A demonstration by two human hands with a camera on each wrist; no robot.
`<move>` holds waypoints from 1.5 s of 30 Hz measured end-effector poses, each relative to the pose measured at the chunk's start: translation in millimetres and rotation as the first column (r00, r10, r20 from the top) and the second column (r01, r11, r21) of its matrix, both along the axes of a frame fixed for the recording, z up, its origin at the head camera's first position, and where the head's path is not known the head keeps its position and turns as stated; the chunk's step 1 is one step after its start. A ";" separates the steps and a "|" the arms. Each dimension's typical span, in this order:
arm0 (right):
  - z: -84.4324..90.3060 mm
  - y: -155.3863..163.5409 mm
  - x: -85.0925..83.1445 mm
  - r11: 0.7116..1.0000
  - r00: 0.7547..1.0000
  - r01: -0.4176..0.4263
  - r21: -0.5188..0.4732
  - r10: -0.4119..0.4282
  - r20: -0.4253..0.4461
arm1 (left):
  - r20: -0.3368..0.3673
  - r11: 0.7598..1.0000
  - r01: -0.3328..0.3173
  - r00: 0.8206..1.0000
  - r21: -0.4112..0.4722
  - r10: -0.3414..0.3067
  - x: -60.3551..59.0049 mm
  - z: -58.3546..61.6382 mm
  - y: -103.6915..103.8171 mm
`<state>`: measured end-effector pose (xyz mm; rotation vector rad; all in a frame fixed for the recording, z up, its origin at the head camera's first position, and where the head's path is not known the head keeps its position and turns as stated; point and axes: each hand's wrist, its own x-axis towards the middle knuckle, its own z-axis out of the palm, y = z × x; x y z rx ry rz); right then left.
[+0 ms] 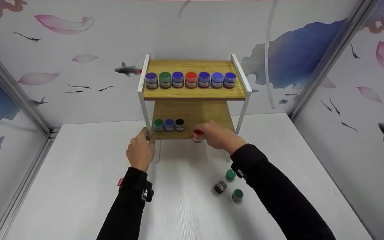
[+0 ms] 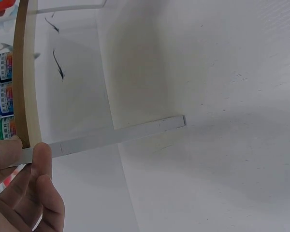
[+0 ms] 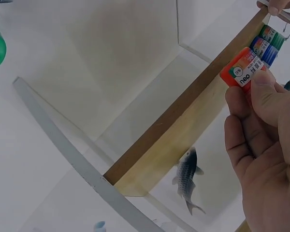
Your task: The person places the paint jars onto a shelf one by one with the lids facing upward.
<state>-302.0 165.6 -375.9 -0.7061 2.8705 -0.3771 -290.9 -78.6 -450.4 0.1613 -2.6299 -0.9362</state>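
Between thumb and fingers my right hand [image 1: 217, 135] pinches a small red paint jar [image 3: 244, 67], right at the front edge of the lower shelf [image 1: 208, 115]. My left hand [image 1: 141, 150] grips the white front left leg [image 2: 111, 140] of the two-tier rack at the lower shelf's corner. To the left on that shelf stand a green-lidded jar [image 1: 158, 125], a blue-lidded jar [image 1: 169, 124] and a dark-lidded jar [image 1: 179, 125] in a row. The upper shelf [image 1: 192, 93] carries a row of several jars with blue, green and red lids.
On the white tabletop [image 1: 178, 206], near my right forearm, lie a dark jar [image 1: 220, 187] on its side and two green-lidded jars, one nearer the rack [image 1: 230, 175] and one nearer me [image 1: 237, 195]. Patterned wall panels [image 1: 192, 36] enclose the table behind and at both sides.
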 end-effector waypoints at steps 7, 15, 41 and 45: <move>2.0 -7.8 -8.5 0.998 0.996 0.015 0.063 -0.010 -0.085 | -0.019 1.000 -0.010 1.000 -0.009 0.009 -0.2 -1.7 -2.4; -2.9 -11.8 -17.5 1.000 0.991 0.013 0.021 -0.010 -0.132 | -0.021 1.000 -0.008 1.000 -0.004 0.008 -1.4 -2.2 2.2; -17.1 -28.6 -43.7 0.998 0.988 0.057 -0.004 -0.057 -0.145 | -0.011 1.000 -0.002 1.000 0.005 0.002 -2.3 -2.5 1.0; -17.9 -29.2 -43.9 0.998 0.991 0.059 -0.010 -0.060 -0.120 | 0.000 1.000 -0.006 1.000 0.006 0.006 -2.5 -3.4 0.4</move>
